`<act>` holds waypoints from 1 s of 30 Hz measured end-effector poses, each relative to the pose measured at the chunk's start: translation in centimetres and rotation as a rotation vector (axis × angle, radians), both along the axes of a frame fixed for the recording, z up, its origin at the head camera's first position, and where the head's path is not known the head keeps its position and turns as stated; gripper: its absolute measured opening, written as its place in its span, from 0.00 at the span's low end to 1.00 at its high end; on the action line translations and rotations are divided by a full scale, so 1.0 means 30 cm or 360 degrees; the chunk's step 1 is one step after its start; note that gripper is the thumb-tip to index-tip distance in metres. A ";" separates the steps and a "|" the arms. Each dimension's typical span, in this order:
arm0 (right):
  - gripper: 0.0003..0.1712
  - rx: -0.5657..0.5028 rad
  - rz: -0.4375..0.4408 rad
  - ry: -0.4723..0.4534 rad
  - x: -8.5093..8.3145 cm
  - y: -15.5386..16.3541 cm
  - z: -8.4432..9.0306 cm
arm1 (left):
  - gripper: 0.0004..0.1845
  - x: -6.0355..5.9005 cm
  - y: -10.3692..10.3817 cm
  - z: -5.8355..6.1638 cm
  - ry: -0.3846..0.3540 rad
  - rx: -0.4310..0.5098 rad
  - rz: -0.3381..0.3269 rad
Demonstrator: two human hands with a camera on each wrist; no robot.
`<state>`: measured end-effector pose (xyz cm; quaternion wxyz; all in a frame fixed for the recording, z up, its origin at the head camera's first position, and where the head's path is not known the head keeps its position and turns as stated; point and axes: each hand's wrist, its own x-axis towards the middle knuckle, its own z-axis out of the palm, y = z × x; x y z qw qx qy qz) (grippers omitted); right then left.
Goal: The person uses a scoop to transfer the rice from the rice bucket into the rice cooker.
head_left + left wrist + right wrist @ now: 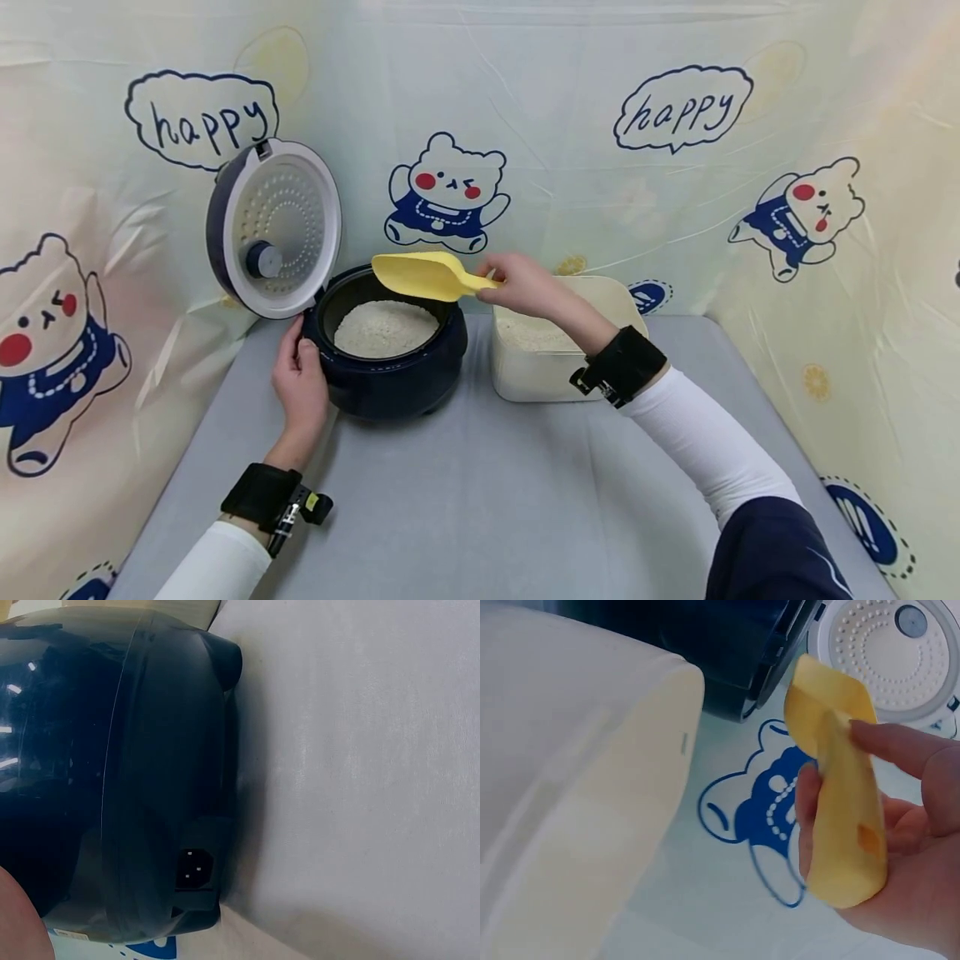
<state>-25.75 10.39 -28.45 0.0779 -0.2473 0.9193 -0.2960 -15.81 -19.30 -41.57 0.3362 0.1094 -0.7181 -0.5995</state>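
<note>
The light, stiff yellow scoop (420, 275) is gripped by its handle in the right hand (525, 286) above the rice cooker (390, 350), whose near-left side is steadied by the left hand (300, 383), fingers relaxed against it.

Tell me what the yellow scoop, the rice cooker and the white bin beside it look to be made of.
Scoop: probably plastic, matte, uniformly yellow, thin moulded walls; the right hand grips its handle.
Rice cooker: glossy dark navy shell, likely plastic, showing sharp light reflections in the left wrist view; its inner pot looks like dark coated metal, though that is uncertain.
Bin: cream plastic, smooth, slightly translucent.
</note>
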 end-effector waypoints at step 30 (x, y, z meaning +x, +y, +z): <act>0.23 0.0120 -0.0266 -0.0316 0.058 0.579 -0.051 | 0.24 -0.073 -0.053 -0.117 -0.0025 0.0007 0.0040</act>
